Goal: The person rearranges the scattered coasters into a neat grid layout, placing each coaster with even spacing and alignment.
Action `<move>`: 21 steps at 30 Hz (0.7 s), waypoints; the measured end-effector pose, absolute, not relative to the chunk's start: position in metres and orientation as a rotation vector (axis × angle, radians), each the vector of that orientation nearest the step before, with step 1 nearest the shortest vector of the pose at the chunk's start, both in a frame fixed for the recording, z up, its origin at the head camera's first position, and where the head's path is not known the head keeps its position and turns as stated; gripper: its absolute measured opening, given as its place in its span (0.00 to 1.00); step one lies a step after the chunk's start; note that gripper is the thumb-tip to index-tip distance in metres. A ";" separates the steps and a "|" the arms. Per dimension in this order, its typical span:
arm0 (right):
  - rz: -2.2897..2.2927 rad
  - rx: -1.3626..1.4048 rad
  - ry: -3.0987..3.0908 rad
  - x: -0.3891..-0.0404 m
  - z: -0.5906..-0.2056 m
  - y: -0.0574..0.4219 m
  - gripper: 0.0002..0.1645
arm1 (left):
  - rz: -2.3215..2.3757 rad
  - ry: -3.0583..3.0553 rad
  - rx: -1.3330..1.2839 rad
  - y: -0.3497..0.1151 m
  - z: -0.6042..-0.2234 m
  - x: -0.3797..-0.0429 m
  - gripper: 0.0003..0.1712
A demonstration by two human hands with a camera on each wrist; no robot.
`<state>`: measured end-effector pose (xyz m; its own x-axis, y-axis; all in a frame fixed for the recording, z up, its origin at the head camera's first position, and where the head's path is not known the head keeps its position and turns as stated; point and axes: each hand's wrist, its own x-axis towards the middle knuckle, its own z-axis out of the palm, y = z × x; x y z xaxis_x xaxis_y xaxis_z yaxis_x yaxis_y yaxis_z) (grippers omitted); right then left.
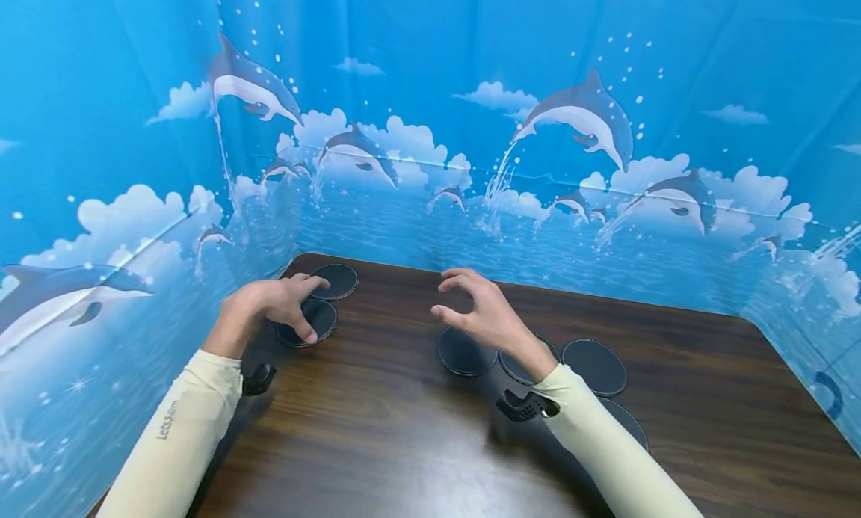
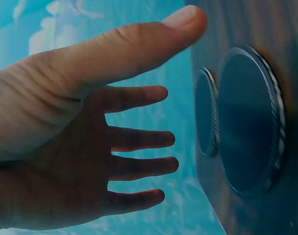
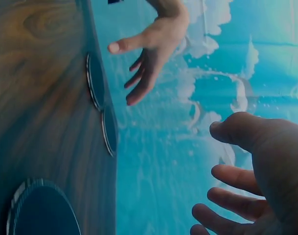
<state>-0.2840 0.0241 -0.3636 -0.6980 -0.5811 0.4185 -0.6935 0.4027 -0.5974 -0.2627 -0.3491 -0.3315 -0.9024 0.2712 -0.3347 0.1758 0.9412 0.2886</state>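
Note:
My left hand [image 1: 272, 300] hovers over two dark round coaster-like discs at the table's far left corner. In the left wrist view its fingers [image 2: 139, 139] spread apart, with the nearer disc [image 2: 249, 122] and the farther disc [image 2: 204, 115] off to the side, untouched. Over the middle of the table is my right hand [image 1: 486, 312], thumb and fingers loosely curved around air. Just below it lies another dark disc [image 1: 466, 353]. More such discs, one of them [image 1: 595, 367] in full view, sit under and beyond the right wrist, partly hidden by the arm.
A dark brown wood-grain table [image 1: 377, 398] with rounded far corners carries the discs. Behind and beside it hangs a blue curtain [image 1: 430, 204] printed with dolphins and clouds. Dark wrist cameras, one of them [image 1: 528, 406] on the right, stick out below both wrists.

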 end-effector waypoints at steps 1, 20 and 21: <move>1.176 1.153 -2.512 -0.283 -0.364 0.019 0.21 | 0.336 2.706 0.309 -0.353 -0.333 -0.263 0.61; 1.169 1.205 -2.687 -0.278 -0.386 -0.078 0.28 | 0.253 2.676 0.133 -0.365 -0.341 -0.270 0.61; 1.150 1.197 -2.724 -0.277 -0.388 -0.083 0.30 | 0.241 2.674 0.117 -0.366 -0.341 -0.270 0.62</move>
<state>-0.2772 -0.0828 -0.3875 -0.7172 -0.6581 0.2290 -0.6232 0.4587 -0.6335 -0.2700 -0.3665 -0.3414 -0.8951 0.1215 -0.4289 0.0429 0.9812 0.1884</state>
